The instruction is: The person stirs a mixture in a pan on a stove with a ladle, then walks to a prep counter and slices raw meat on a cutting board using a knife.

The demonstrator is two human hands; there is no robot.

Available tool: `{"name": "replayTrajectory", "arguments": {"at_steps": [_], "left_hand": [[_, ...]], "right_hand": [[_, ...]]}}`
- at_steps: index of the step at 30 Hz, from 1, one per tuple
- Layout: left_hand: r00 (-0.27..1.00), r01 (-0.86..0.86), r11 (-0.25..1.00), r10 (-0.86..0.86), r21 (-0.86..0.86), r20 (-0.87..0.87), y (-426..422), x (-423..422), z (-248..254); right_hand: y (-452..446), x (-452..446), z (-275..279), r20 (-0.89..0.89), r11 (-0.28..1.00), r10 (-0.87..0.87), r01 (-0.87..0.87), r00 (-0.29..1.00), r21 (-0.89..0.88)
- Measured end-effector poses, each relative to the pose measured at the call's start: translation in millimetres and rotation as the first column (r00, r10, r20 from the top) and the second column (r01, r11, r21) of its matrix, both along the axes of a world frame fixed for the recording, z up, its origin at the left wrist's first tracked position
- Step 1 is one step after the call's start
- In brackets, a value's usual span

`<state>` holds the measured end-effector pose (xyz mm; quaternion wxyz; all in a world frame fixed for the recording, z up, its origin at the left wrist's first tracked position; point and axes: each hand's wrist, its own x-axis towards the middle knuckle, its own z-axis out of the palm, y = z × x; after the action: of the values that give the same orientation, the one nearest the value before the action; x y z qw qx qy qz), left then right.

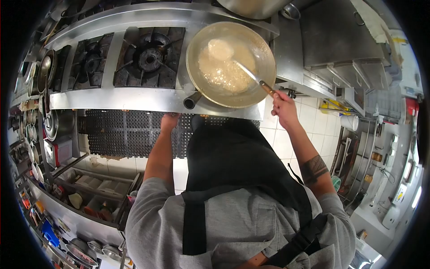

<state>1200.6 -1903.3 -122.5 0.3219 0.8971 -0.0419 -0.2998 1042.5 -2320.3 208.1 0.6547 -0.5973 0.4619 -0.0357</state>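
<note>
A large round pan (195,67) sits on the right part of the steel stove, its black handle pointing toward me. Bubbling light liquid fills its middle, with a pale piece of food (221,49) at the upper left of the liquid. My right hand (284,106) is closed around the wooden handle of a metal utensil (249,72), whose tip reaches into the pan beside the pale piece. By the stove's front edge, left of the pan handle, is my left hand (170,121); its fingers are too hidden to tell what they hold or touch.
Two black burners (150,59) lie left of the pan. A big metal pot (253,5) stands behind it. Steel drawers (342,76) are at the right. Food containers (101,184) stand behind me at the left, above a tiled floor with a black mat (130,134).
</note>
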Motion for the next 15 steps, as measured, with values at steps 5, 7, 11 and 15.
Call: {"name": "replayTrajectory", "arguments": {"at_steps": [5, 7, 11, 15], "left_hand": [[1.000, 0.017, 1.000, -0.016, -0.021, 0.008, -2, 1, 16], [0.999, 0.032, 0.999, -0.032, 0.003, 0.012, -2, 1, 14], [0.998, 0.058, 0.998, -0.058, 0.030, 0.009, -4, 2, 19], [0.998, 0.054, 0.998, -0.054, 0.015, 0.039, -2, 1, 7]], "right_hand": [[-27, 15, 18, -0.155, 0.848, 0.049, -0.123, 0.987, -0.516], [-46, 5, 2, -0.179, 0.653, 0.090, -0.193, 0.980, -0.733], [-51, -17, -12, -0.325, 0.320, 0.079, -0.333, 0.942, -0.887], [-34, -51, -37, -0.338, 0.592, 0.051, -0.301, 0.940, -0.748]]}}
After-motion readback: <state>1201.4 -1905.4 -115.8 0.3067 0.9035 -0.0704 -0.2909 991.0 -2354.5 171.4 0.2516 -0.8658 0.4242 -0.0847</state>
